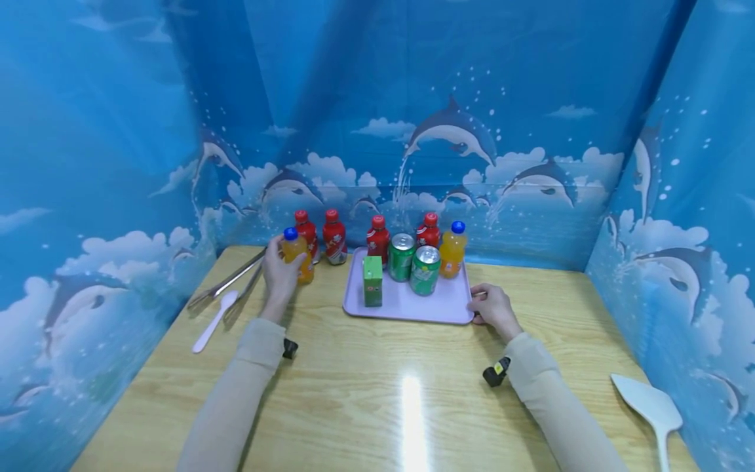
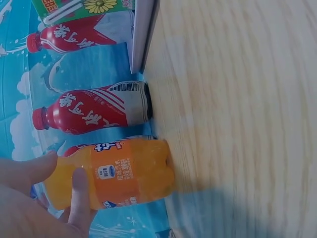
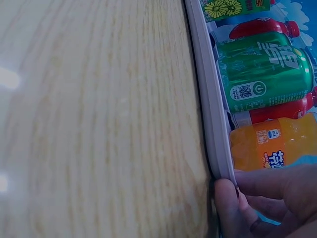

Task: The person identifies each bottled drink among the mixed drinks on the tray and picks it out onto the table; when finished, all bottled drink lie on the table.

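My left hand (image 1: 280, 275) grips an orange soda bottle (image 2: 116, 173) with a blue cap, thumb and fingers round its upper part. The bottle stands upright on the left of the table, in front of a red bottle (image 1: 305, 231). At the tray's front right corner, my right hand (image 1: 494, 308) pinches the rim of the pale purple tray (image 1: 413, 312). On that tray are a green juice carton (image 1: 373, 282), two green soda cans (image 3: 267, 74), two red bottles (image 1: 378, 237) and another orange soda bottle (image 1: 453, 252).
A second red bottle (image 2: 94, 109) stands between the held bottle and the tray. Metal tongs (image 1: 227, 280) and a white spoon (image 1: 215, 321) lie at the left; a white spatula (image 1: 651, 403) lies at the front right. A dolphin-print curtain (image 1: 366, 118) encloses the table's back and sides.
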Available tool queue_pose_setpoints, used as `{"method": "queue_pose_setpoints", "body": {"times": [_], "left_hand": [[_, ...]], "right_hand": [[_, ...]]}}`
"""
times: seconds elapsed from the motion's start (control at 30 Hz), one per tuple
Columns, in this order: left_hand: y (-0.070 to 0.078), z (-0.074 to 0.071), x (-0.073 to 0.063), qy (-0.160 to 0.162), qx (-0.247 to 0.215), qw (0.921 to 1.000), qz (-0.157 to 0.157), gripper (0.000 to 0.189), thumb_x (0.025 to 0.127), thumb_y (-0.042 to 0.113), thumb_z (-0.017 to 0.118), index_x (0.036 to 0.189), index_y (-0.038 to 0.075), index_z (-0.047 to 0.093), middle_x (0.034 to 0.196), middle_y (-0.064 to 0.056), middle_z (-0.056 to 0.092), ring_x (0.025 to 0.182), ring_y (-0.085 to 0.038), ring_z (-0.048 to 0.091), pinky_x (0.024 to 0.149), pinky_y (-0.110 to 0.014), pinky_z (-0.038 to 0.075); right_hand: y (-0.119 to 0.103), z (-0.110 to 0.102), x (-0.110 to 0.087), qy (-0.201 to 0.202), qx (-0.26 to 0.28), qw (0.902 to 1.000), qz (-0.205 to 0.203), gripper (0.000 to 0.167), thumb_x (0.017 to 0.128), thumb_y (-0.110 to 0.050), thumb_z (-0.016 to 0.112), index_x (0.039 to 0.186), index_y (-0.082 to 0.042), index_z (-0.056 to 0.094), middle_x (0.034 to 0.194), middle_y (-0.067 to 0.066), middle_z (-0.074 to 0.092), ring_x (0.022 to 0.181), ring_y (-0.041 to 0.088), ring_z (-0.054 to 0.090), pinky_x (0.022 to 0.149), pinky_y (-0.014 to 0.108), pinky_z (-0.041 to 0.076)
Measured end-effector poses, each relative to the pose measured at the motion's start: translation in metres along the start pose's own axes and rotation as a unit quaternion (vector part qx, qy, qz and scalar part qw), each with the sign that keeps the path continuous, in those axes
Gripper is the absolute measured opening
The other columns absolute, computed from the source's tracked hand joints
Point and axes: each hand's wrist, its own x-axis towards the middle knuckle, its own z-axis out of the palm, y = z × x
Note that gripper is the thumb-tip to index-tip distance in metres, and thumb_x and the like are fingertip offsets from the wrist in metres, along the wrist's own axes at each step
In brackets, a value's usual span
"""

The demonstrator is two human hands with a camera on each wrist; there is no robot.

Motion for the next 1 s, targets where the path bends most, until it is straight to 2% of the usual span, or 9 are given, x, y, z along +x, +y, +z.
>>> {"method": "queue_pose_setpoints", "body": {"times": [0.13,0.27,0.37,0.43,0.53,0.6,0.67,0.8,1.0], "left_hand": [[0.001,-0.001,0.001,-0.015,0.031,0.9994,-0.004,0.062,0.100,0.013,0.071,0.155,0.015,0.044,0.155,-0.015,0.054,0.143,-0.037,0.052,0.110,-0.054,0.055],[0.008,-0.003,0.001,-0.029,0.081,0.9962,-0.012,0.070,0.100,0.020,0.072,0.159,0.013,0.036,0.159,-0.017,0.047,0.146,-0.039,0.048,0.117,-0.058,0.048],[0.020,-0.005,-0.001,-0.012,0.099,0.9951,0.000,0.074,0.099,0.027,0.073,0.160,0.013,0.033,0.161,-0.017,0.043,0.149,-0.038,0.045,0.123,-0.059,0.041],[0.030,-0.005,-0.002,0.009,0.091,0.9954,0.026,0.072,0.100,0.030,0.072,0.159,0.014,0.034,0.161,-0.015,0.043,0.149,-0.035,0.046,0.124,-0.056,0.041],[0.046,-0.003,-0.001,0.041,0.066,0.9926,0.093,0.066,0.100,0.028,0.070,0.156,0.012,0.038,0.158,-0.014,0.046,0.148,-0.032,0.050,0.123,-0.054,0.043],[0.056,0.000,0.000,0.048,0.054,0.9881,0.135,0.062,0.101,0.026,0.069,0.154,0.011,0.040,0.156,-0.014,0.049,0.145,-0.032,0.054,0.121,-0.053,0.045],[0.065,0.004,0.001,0.047,0.041,0.9847,0.163,0.061,0.101,0.024,0.069,0.153,0.011,0.041,0.153,-0.015,0.051,0.142,-0.032,0.056,0.118,-0.054,0.049],[0.081,0.017,0.002,0.018,0.018,0.9839,0.177,0.062,0.102,0.026,0.068,0.156,0.016,0.039,0.154,-0.013,0.052,0.144,-0.029,0.056,0.111,-0.052,0.055],[0.089,0.045,0.006,-0.075,-0.022,0.9829,0.167,0.064,0.104,0.028,0.068,0.159,0.018,0.036,0.157,-0.015,0.051,0.148,-0.031,0.052,0.119,-0.051,0.049]], "right_hand": [[0.002,0.000,0.002,-0.001,-0.004,1.0000,-0.003,0.046,0.098,0.000,0.065,0.143,0.003,0.054,0.107,0.016,0.065,0.072,0.013,0.065,0.063,0.025,0.062],[0.003,0.001,0.005,-0.001,-0.006,1.0000,0.003,0.045,0.099,-0.001,0.065,0.143,0.001,0.055,0.111,0.017,0.066,0.074,0.014,0.065,0.064,0.025,0.063],[0.003,0.002,0.005,0.000,-0.004,1.0000,0.006,0.046,0.099,-0.001,0.065,0.144,0.001,0.055,0.110,0.017,0.065,0.073,0.014,0.065,0.064,0.025,0.063],[0.003,0.002,0.004,0.001,-0.002,1.0000,0.002,0.047,0.098,-0.001,0.066,0.144,0.001,0.055,0.109,0.016,0.066,0.072,0.013,0.065,0.063,0.025,0.063],[0.004,0.000,0.003,0.002,0.006,0.9999,-0.011,0.047,0.097,0.001,0.067,0.143,0.003,0.055,0.106,0.016,0.067,0.070,0.012,0.065,0.062,0.025,0.063],[0.004,0.000,0.002,0.003,0.011,0.9998,-0.018,0.048,0.096,0.002,0.068,0.142,0.004,0.055,0.105,0.016,0.068,0.069,0.011,0.066,0.062,0.025,0.063],[0.005,-0.001,0.002,0.001,0.015,0.9996,-0.024,0.048,0.095,0.003,0.068,0.142,0.005,0.055,0.104,0.016,0.069,0.069,0.011,0.066,0.061,0.025,0.063],[0.005,-0.001,0.002,-0.005,0.015,0.9995,-0.026,0.050,0.095,0.003,0.067,0.143,0.007,0.054,0.101,0.015,0.069,0.069,0.012,0.067,0.061,0.026,0.063],[0.004,0.000,0.002,-0.001,0.007,0.9999,-0.012,0.048,0.097,0.001,0.068,0.143,0.004,0.055,0.102,0.014,0.068,0.068,0.012,0.065,0.061,0.026,0.063]]}}
